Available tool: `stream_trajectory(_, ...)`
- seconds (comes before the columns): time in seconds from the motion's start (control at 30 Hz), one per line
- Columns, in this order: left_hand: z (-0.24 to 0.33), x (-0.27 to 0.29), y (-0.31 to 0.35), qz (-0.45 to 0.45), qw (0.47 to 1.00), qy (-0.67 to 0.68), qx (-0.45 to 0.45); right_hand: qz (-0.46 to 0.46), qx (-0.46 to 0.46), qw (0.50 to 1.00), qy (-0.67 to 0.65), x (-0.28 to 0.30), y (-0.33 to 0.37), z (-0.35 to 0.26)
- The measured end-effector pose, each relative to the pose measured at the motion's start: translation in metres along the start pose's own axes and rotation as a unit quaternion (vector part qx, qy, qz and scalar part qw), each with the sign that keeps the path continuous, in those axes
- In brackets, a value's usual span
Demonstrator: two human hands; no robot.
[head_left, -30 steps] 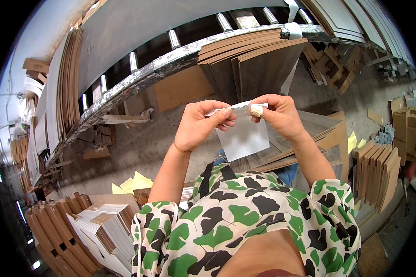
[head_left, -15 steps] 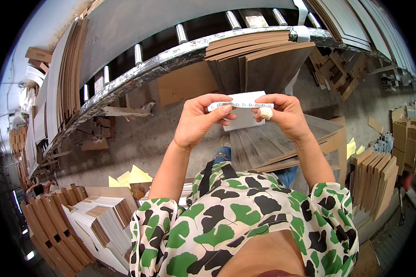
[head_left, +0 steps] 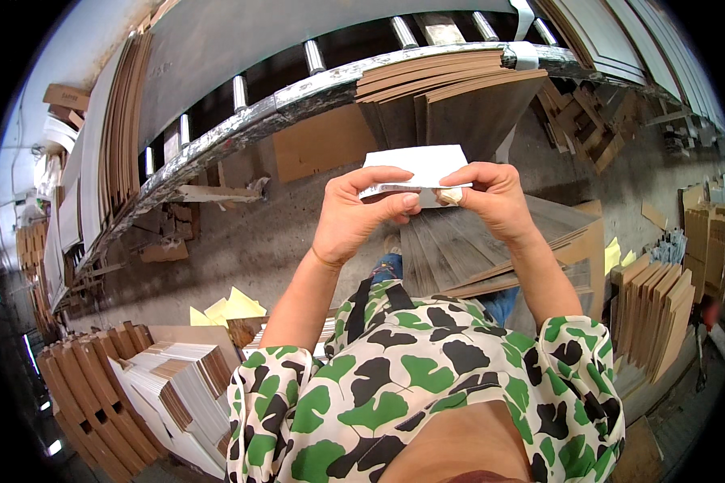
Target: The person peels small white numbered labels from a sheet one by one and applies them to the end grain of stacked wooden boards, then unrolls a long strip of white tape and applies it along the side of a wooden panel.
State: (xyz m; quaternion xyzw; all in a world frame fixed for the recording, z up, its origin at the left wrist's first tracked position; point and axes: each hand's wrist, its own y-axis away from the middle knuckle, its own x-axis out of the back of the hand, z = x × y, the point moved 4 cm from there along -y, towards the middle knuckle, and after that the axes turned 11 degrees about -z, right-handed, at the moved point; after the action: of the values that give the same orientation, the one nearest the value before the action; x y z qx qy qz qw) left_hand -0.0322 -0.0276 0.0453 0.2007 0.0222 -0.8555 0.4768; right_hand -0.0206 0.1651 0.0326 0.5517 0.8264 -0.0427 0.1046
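Observation:
Between my two hands is a folded white paper [head_left: 415, 165] with a narrow strip of print along its near edge. My left hand [head_left: 345, 211] pinches its left end between thumb and fingers. At the right end, my right hand [head_left: 499, 201] has the same kind of grip, and its thumb wears an off-white wrap [head_left: 449, 196]. The flat upper face tilts away from me, and part of the paper hangs below the fingers. Just beyond it, a stack of dark-faced boards [head_left: 475, 109] leans on a worn metal rail [head_left: 278, 101].
Rollers [head_left: 314, 56] and a large grey panel [head_left: 242, 32] lie past the rail. Fanned grey boards [head_left: 451, 249] stand below my hands. White-edged panels [head_left: 177, 394] are at lower left, brown boards [head_left: 652, 314] at right. Cardboard scraps [head_left: 592, 125] litter the floor.
The folded paper has tipped, so its broad upper face shows more and the printed strip is seen nearly edge-on. Both hands keep their pinch and have shifted only slightly.

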Motion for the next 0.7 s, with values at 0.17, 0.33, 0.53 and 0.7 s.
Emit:
stream_trajectory(0.17,-0.003,-0.005,-0.001,0.031,0.999,-0.009,-0.009,-0.014,0.020,0.998,-0.061,-0.003,-0.003,0.003)
stream_trajectory(0.33,0.000,-0.006,-0.002,0.048,0.998,-0.039,-0.030,-0.021,0.015,0.994,-0.103,-0.003,-0.003,0.010)
stream_trajectory(0.53,-0.004,0.004,-0.002,0.072,0.997,0.006,-0.022,0.005,-0.049,0.995,-0.088,-0.003,-0.003,0.000)
stream_trajectory(0.7,-0.002,0.004,-0.001,0.076,0.997,0.011,-0.007,-0.040,-0.039,0.998,-0.032,0.005,-0.004,0.000)
